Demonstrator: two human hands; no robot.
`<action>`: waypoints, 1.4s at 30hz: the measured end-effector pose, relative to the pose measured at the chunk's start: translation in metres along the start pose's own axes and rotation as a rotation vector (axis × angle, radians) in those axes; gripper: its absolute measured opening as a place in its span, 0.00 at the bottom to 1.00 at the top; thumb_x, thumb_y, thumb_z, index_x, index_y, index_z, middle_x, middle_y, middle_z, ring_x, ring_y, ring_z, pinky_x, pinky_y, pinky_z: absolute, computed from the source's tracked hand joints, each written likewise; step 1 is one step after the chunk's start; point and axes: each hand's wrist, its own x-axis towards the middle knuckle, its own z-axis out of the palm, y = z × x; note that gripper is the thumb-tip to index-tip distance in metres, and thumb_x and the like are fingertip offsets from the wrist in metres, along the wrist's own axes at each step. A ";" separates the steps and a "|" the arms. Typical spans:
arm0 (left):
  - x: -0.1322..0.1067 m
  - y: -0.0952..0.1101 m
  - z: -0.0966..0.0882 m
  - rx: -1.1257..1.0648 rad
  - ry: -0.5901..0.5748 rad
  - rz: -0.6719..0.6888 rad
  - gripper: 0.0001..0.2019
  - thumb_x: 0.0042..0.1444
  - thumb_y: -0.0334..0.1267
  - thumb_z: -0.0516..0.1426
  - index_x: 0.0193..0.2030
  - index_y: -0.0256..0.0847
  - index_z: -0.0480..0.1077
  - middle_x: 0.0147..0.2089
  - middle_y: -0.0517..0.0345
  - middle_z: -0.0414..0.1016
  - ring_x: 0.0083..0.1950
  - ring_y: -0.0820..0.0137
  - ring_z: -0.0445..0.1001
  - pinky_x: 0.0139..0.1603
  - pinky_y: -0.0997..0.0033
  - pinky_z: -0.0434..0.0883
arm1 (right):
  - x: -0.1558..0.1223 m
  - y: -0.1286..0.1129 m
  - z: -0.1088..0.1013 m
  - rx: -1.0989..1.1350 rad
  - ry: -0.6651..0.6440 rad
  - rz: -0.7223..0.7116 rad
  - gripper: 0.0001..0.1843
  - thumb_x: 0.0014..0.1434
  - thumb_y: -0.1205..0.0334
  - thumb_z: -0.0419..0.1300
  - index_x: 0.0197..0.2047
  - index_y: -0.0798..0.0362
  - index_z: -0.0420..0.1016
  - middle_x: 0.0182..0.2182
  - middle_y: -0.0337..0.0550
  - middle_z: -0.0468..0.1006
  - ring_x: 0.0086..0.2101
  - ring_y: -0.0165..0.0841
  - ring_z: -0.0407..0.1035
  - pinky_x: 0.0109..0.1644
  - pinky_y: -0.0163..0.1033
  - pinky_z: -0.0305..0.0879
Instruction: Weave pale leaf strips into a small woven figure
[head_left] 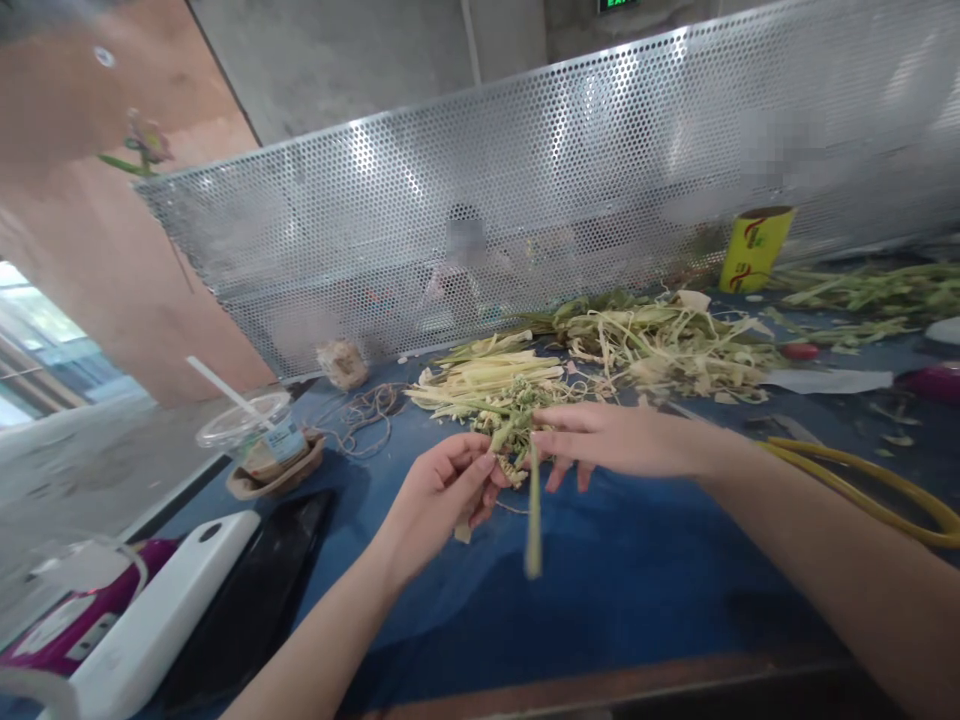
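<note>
My left hand (448,485) is closed, with thumb and fingers pinching a small bunch of dried greenish plant sprigs (514,425) over the middle of the blue table. My right hand (611,438) reaches in from the right, fingers stretched out and slightly spread, the tips at the bunch's right side. A pale stalk (534,530) hangs down between the hands; its upper end is hidden in the sprigs. Behind the bunch lies a pile of flat, pale yellow-green husks (491,372). Farther right is a tangled heap of dried husks and fibres (667,345).
At left are twine (371,412), a plastic cup (259,430) in a cardboard holder, a white power bank (161,610) and a dark tablet-like slab (247,600). Yellow-handled scissors (862,490) lie at right. A perforated metal screen (480,200) stands behind, near a yellow roll (756,250).
</note>
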 end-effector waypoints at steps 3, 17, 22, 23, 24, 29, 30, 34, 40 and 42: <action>-0.003 0.001 0.002 -0.040 -0.018 -0.013 0.10 0.50 0.41 0.57 0.35 0.37 0.66 0.23 0.63 0.66 0.18 0.81 0.60 0.15 0.81 0.58 | 0.005 0.001 0.007 0.004 0.125 -0.112 0.31 0.55 0.47 0.53 0.60 0.45 0.55 0.37 0.42 0.75 0.31 0.29 0.69 0.32 0.34 0.66; -0.007 -0.001 0.006 -0.095 -0.094 -0.030 0.07 0.52 0.40 0.55 0.32 0.38 0.63 0.24 0.61 0.68 0.19 0.78 0.66 0.13 0.81 0.63 | 0.010 0.003 0.014 -0.107 0.193 -0.348 0.14 0.58 0.62 0.52 0.46 0.48 0.71 0.43 0.41 0.72 0.43 0.32 0.66 0.46 0.38 0.62; -0.005 -0.002 0.006 -0.045 -0.040 0.052 0.09 0.52 0.40 0.56 0.28 0.38 0.61 0.21 0.65 0.67 0.17 0.80 0.64 0.13 0.82 0.64 | 0.012 -0.002 0.025 0.000 0.194 -0.419 0.10 0.55 0.66 0.53 0.39 0.52 0.73 0.38 0.41 0.73 0.39 0.31 0.69 0.43 0.35 0.66; -0.004 -0.002 0.006 -0.047 -0.028 0.059 0.09 0.51 0.40 0.57 0.28 0.38 0.61 0.21 0.65 0.67 0.17 0.80 0.64 0.13 0.82 0.64 | 0.013 -0.002 0.027 0.016 0.220 -0.433 0.09 0.54 0.67 0.54 0.38 0.53 0.73 0.39 0.41 0.73 0.39 0.31 0.69 0.43 0.35 0.66; -0.003 -0.003 0.006 -0.049 -0.020 0.060 0.09 0.50 0.40 0.57 0.29 0.38 0.61 0.21 0.65 0.67 0.18 0.79 0.65 0.14 0.81 0.64 | 0.014 -0.001 0.028 0.029 0.241 -0.440 0.09 0.53 0.67 0.54 0.38 0.53 0.73 0.38 0.41 0.73 0.39 0.31 0.69 0.43 0.35 0.66; -0.003 -0.005 0.007 -0.009 -0.013 0.033 0.09 0.50 0.40 0.57 0.32 0.38 0.61 0.20 0.64 0.68 0.19 0.77 0.66 0.14 0.81 0.64 | 0.018 0.006 0.030 0.078 0.254 -0.350 0.11 0.51 0.67 0.57 0.41 0.53 0.68 0.32 0.39 0.72 0.33 0.29 0.70 0.39 0.36 0.68; -0.004 -0.006 0.008 0.003 -0.005 0.043 0.09 0.51 0.40 0.57 0.31 0.38 0.60 0.20 0.64 0.69 0.19 0.77 0.66 0.14 0.81 0.64 | 0.018 0.007 0.030 0.084 0.256 -0.327 0.10 0.51 0.67 0.57 0.39 0.53 0.68 0.32 0.39 0.72 0.32 0.29 0.70 0.38 0.36 0.68; -0.005 -0.004 0.009 0.033 -0.020 0.073 0.11 0.53 0.40 0.55 0.27 0.40 0.55 0.19 0.65 0.69 0.18 0.77 0.67 0.15 0.80 0.64 | 0.019 0.007 0.035 0.129 0.315 -0.313 0.09 0.49 0.67 0.58 0.36 0.53 0.65 0.33 0.40 0.72 0.33 0.29 0.70 0.39 0.37 0.68; -0.005 -0.004 0.010 0.063 -0.060 0.087 0.10 0.55 0.39 0.52 0.29 0.41 0.52 0.19 0.66 0.70 0.17 0.76 0.68 0.15 0.79 0.63 | 0.017 0.004 0.041 0.073 0.351 -0.368 0.12 0.51 0.71 0.55 0.40 0.51 0.63 0.32 0.39 0.75 0.35 0.29 0.71 0.42 0.38 0.67; -0.005 -0.005 0.009 0.097 -0.065 0.097 0.09 0.56 0.38 0.51 0.29 0.41 0.52 0.20 0.65 0.70 0.18 0.76 0.68 0.16 0.79 0.63 | 0.015 0.002 0.041 0.039 0.374 -0.378 0.12 0.50 0.72 0.55 0.38 0.51 0.64 0.31 0.38 0.75 0.35 0.30 0.71 0.42 0.38 0.68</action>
